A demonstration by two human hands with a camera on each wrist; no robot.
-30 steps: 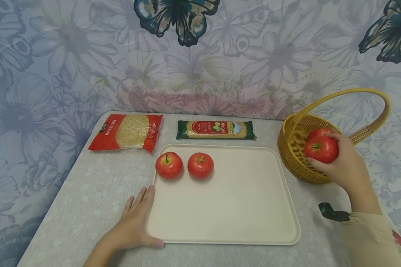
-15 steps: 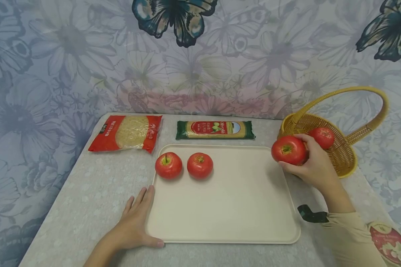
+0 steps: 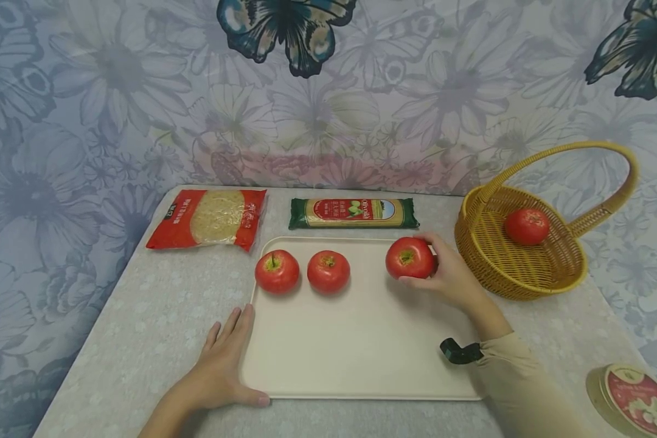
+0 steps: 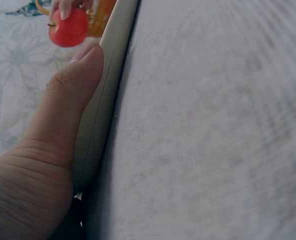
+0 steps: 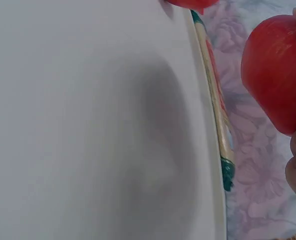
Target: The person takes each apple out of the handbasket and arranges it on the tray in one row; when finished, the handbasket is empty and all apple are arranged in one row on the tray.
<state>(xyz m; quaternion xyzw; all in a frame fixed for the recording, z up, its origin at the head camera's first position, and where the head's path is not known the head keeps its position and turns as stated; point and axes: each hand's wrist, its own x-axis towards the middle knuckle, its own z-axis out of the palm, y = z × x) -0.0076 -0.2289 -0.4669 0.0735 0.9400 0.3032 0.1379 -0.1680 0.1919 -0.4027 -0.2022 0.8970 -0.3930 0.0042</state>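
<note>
My right hand (image 3: 450,274) grips a red apple (image 3: 408,257) over the right back part of the cream tray (image 3: 356,347). In the right wrist view that apple (image 5: 277,75) shows at the right edge, raised above the tray, fingertips on its side. Two more red apples sit at the tray's back left: one with a stem (image 3: 277,272) in the corner, the other (image 3: 328,272) beside it. My left hand (image 3: 221,365) lies against the tray's left edge, fingers straight and thumb at the front corner. The left wrist view shows its thumb (image 4: 68,100) along the tray's side.
A yellow wicker basket (image 3: 471,267) with a tall handle stands right of the tray, one apple (image 3: 527,227) inside. Behind the tray lie a green-and-red spaghetti packet (image 3: 354,213) and a red bag of pale food (image 3: 208,218). A round tin (image 3: 637,398) sits at the front right.
My right hand has lifted an apple out of the basket and carried it left over the tray. The left hand has stayed at the tray's edge.
</note>
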